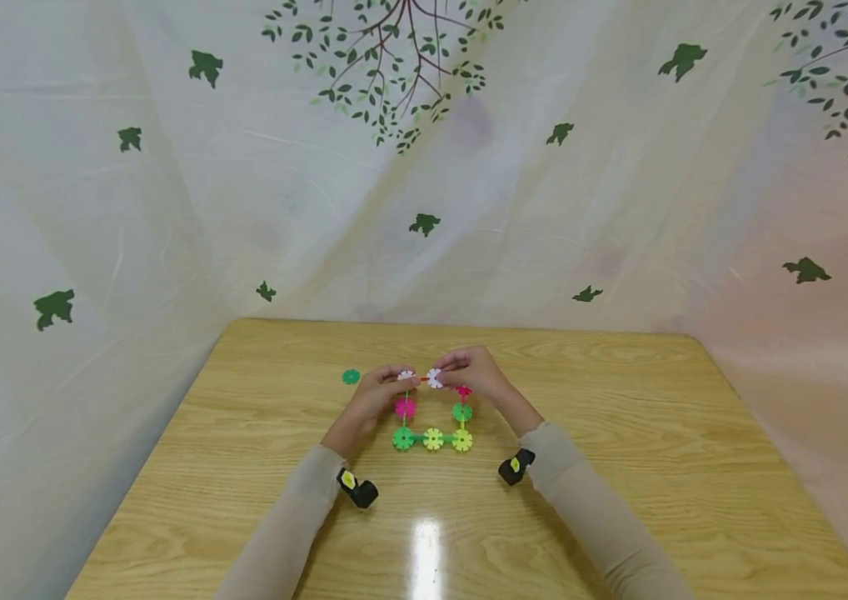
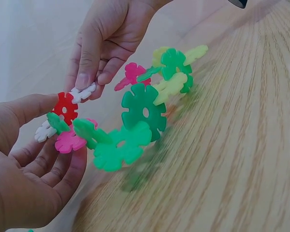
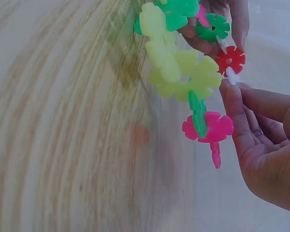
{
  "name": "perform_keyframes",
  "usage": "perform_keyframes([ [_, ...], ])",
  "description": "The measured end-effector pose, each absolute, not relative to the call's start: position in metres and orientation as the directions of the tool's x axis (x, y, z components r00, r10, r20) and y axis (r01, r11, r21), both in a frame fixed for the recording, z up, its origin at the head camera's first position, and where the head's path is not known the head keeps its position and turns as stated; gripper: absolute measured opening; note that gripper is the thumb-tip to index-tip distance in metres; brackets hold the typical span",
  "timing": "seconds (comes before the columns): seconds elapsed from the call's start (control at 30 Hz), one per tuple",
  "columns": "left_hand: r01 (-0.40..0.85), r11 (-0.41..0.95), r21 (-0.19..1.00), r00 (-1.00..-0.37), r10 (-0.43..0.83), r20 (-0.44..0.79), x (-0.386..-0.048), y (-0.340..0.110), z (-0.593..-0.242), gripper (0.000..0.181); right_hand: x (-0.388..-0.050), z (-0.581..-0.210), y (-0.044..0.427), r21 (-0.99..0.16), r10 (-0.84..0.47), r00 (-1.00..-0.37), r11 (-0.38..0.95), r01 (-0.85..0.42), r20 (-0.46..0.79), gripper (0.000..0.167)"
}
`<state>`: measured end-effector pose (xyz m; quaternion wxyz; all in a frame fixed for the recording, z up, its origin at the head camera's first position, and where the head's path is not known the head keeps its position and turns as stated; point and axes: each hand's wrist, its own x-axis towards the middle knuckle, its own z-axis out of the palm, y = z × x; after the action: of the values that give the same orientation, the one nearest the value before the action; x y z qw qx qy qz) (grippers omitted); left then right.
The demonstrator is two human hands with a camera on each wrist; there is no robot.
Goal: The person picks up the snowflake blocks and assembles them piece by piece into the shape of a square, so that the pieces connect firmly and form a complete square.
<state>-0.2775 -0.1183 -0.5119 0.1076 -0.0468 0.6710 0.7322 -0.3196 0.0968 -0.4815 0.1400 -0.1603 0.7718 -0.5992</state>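
A chain of slotted, flower-shaped plastic discs, joined edge to edge, forms a near-square outline in the head view. My left hand [image 1: 379,396] grips its upper left corner, around a white disc [image 2: 44,131]. My right hand [image 1: 478,373] pinches another white disc [image 2: 85,92] between thumb and fingers. Between the hands a red disc [image 3: 230,61] links the two white ones. Pink disc [image 1: 405,408], green disc [image 1: 403,438] and yellow disc [image 1: 433,439] run down the left and along the near side. At the right, the chain ends in a pink disc [image 3: 215,154], apart from the pinched white disc.
A loose green disc [image 1: 351,377] lies on the wooden table [image 1: 581,533], left of my left hand. Behind the table's far edge hangs a pale curtain [image 1: 499,275] printed with leaves and birds. Each wrist wears a small black camera [image 1: 358,490].
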Motion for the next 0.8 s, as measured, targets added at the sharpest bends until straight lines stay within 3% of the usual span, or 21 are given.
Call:
perform_keyframes([
  [0.8, -0.227, -0.077, 0.971, -0.973, 0.060, -0.223, -0.2792, -0.1155, -0.5123, 0.027, -0.3187, -0.4832, 0.1005, -0.978, -0.412, -0.911, 0.196, -0.072, -0.015, 0.022],
])
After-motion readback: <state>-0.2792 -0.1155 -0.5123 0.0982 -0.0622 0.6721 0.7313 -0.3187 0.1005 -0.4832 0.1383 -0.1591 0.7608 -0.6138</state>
